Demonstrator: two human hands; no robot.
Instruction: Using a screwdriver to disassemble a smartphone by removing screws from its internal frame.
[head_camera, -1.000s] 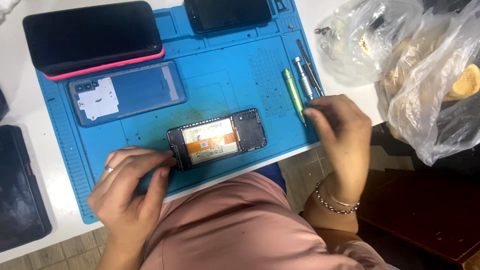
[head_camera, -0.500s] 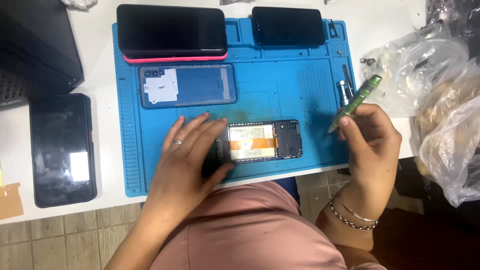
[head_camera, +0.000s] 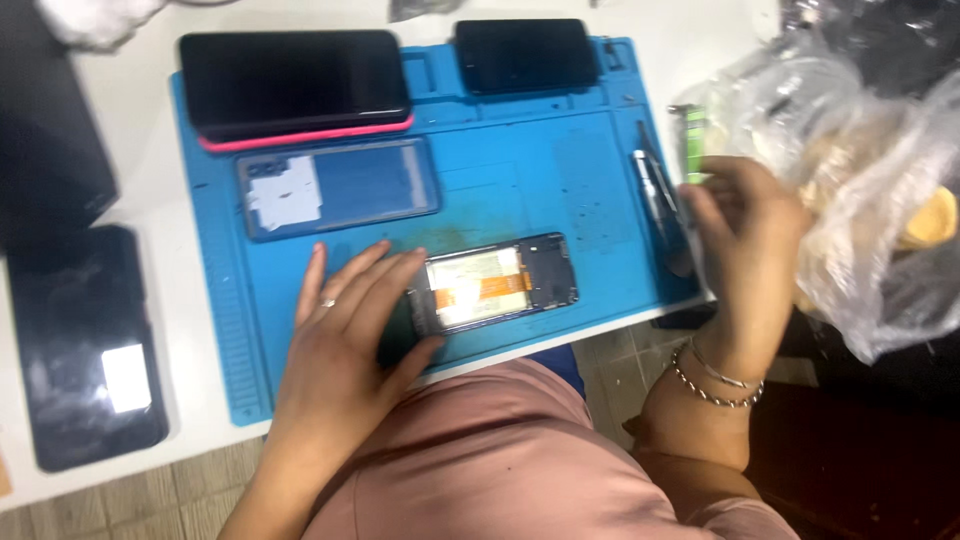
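Observation:
An opened phone (head_camera: 497, 284) with its back off lies on the blue repair mat (head_camera: 520, 170), showing an orange flex cable and a pale battery. My left hand (head_camera: 345, 340) rests flat on the phone's left end, fingers spread, with a ring on one finger. My right hand (head_camera: 745, 225) is at the mat's right edge, fingers closed around a green screwdriver (head_camera: 694, 143) that points away from me. A bracelet circles that wrist.
A blue phone back cover (head_camera: 340, 186) lies on the mat above the open phone. A dark phone on a pink case (head_camera: 295, 85) and another dark phone (head_camera: 525, 55) sit at the mat's far edge. Metal tools (head_camera: 655, 195) lie at right. Plastic bags (head_camera: 860, 180) crowd the right; a dark phone (head_camera: 85, 345) lies left.
My right hand has lifted the green screwdriver off the mat's right edge and now holds it upright near the bags. My left hand stayed on the open phone's left end.

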